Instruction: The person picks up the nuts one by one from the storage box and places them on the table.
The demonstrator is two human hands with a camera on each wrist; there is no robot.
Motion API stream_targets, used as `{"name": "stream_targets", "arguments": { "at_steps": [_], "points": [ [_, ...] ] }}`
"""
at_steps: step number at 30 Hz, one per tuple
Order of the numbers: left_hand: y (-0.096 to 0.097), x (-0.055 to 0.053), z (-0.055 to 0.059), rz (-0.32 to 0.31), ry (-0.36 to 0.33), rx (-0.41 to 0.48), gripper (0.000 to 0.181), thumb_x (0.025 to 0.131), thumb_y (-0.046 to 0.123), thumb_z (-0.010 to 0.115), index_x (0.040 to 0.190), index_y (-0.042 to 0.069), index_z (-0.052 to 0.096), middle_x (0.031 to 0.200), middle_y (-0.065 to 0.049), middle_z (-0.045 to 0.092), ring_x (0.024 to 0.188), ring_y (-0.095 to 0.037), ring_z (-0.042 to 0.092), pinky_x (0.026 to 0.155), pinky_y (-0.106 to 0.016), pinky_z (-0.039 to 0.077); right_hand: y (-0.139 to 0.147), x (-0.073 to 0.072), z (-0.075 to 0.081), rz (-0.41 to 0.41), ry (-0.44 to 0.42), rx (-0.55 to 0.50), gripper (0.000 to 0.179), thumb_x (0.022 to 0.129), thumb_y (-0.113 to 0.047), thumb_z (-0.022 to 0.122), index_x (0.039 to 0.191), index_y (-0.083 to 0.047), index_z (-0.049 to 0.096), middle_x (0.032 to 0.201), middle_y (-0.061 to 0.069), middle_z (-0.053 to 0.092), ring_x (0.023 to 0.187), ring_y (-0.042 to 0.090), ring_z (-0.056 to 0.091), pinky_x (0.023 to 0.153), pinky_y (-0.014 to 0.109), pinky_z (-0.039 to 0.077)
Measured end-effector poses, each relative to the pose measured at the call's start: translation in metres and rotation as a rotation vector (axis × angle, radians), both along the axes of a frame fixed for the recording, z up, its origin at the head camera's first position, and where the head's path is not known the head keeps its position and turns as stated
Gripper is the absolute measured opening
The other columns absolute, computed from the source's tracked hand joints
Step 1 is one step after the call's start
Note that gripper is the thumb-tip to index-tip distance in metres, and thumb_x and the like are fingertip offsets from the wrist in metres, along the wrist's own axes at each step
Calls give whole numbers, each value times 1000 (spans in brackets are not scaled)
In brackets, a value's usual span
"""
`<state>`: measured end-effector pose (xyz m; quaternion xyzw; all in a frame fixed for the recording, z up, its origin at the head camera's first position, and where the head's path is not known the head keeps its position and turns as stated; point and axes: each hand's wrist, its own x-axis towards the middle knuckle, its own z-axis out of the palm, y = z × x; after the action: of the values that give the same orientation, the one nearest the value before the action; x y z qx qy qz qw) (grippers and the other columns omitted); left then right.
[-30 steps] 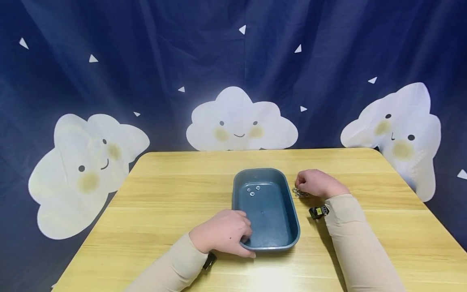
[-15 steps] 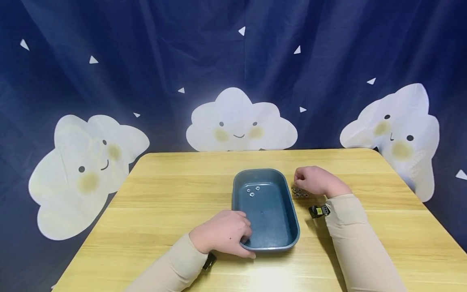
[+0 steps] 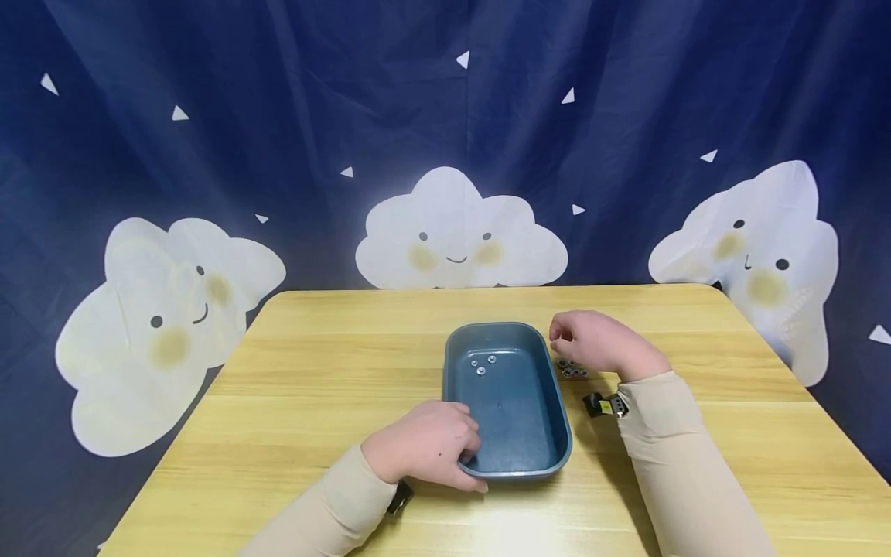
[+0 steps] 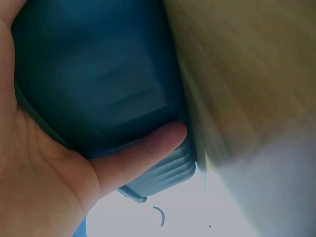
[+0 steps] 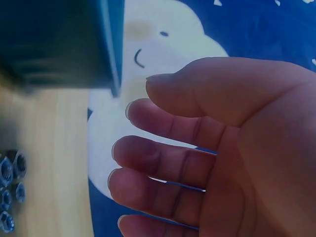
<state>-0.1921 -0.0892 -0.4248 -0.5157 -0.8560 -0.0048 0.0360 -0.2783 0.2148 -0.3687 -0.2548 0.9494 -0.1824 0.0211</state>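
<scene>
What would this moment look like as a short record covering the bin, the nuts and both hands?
bin: blue, on the wooden table
nuts inside: three, toward the far end
nuts outside: small cluster on the table, right of the bin
left hand: grips the bin's near-left corner, thumb outside
right hand: raised beside the bin's far right side, thumb near forefinger; held nut: cannot tell
backdrop: dark blue, white smiling clouds
</scene>
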Motion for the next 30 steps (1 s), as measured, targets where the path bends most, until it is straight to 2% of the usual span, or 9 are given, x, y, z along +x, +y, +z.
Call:
{"name": "stream_targets", "arguments": {
  "at_steps": [6,15,23,30],
  "points": [
    [0,0,1,-6,-4,3,55,79,68,71,54,27,43,61,20,36,65,-3,38,56,-17,30,-10,5,7,18,15,-3,4,92,-16,63,92,-16,66,80,-7,60,75,15,56,75,39,46],
    [0,-1,1,-22,7,25,55,77,68,72,54,28,42,60,20,35,65,-3,37,57,-16,29,-26,11,8,31,75,4,5,92,-18,68,96,-15,67,87,-4,61,80,17,56,77,40,48],
    [0,-2,-1,-24,10,39,56,76,67,73,53,28,41,60,20,34,65,-2,36,55,-16,28,-45,17,5,77,127,4,19,92,-22,70,107,-12,68,100,1,64,88,18,58,84,41,49],
    [0,-1,-2,-23,14,34,55,76,68,73,53,28,42,59,20,34,65,-2,36,54,-16,29,-60,25,5,102,126,-3,28,93,-24,70,118,-11,67,113,4,64,94,18,60,87,41,50]
  ]
}}
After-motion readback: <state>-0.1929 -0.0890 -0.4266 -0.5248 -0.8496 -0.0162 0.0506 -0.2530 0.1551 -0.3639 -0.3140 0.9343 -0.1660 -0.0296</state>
